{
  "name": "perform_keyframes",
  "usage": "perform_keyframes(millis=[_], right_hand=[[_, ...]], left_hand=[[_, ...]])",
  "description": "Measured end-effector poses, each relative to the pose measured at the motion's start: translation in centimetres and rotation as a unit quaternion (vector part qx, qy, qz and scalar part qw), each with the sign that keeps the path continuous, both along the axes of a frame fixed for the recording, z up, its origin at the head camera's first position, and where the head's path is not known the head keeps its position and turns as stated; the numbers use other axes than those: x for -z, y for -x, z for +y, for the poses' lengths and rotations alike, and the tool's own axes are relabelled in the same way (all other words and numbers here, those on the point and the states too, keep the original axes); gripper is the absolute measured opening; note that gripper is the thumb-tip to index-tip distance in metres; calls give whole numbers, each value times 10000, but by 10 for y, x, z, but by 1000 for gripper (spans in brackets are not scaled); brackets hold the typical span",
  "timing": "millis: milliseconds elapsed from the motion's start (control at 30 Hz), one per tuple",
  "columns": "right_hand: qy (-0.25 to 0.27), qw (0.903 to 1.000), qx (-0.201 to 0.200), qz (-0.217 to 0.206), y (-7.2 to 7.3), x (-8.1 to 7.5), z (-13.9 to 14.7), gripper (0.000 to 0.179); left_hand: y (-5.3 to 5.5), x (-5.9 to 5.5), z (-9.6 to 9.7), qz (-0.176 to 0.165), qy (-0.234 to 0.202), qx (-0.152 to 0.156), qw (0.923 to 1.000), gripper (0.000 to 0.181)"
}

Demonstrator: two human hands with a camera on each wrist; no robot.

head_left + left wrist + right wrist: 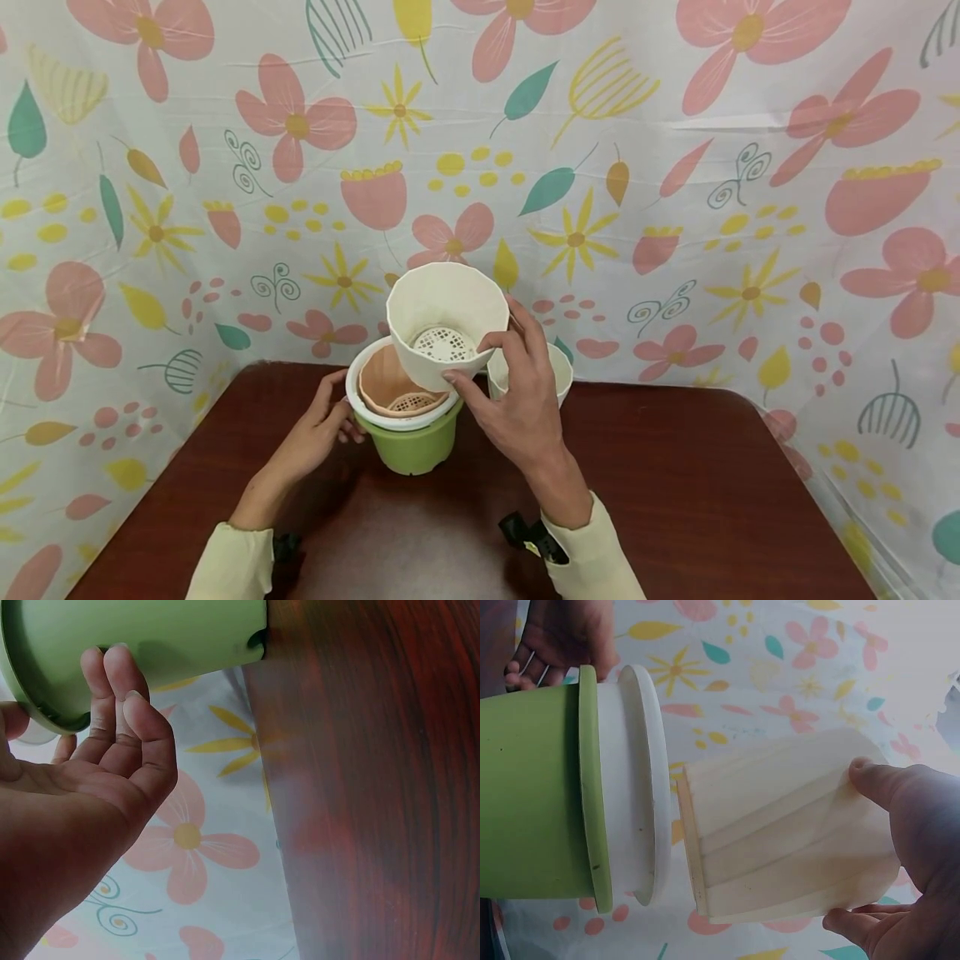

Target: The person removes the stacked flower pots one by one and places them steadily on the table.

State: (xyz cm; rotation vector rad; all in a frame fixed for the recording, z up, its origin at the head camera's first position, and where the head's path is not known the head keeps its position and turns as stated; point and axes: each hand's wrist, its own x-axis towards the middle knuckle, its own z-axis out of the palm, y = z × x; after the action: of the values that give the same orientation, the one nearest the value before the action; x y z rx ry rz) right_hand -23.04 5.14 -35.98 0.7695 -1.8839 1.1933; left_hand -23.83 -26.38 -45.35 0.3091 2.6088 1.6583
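My right hand (517, 404) grips a cream faceted flower pot (420, 304) near its rim, thumb on the outside. This pot is tilted, with a perforated bottom visible inside, and hangs just above a nested stack. In the right wrist view its base faces the stack across a small gap. The stack is a peach pot (382, 371) inside a white pot (397, 423) inside a green pot (416, 446). At the stack's left side my left hand (315, 433) touches the rim, its fingers loosely bent beside the green pot in the left wrist view.
Behind my right hand stands another white pot (562, 371), partly hidden. Everything rests on a dark reddish-brown table (675, 483). A flower-printed cloth (637, 208) hangs along the back and both sides of the table.
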Motion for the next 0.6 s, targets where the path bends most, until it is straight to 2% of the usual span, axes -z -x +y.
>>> perform_keyframes(millis=[600], right_hand=[[-28,9998,189,-33,-3,-1,9,46]], left_hand=[[1,2,-1,50,-71,89,9999,46]])
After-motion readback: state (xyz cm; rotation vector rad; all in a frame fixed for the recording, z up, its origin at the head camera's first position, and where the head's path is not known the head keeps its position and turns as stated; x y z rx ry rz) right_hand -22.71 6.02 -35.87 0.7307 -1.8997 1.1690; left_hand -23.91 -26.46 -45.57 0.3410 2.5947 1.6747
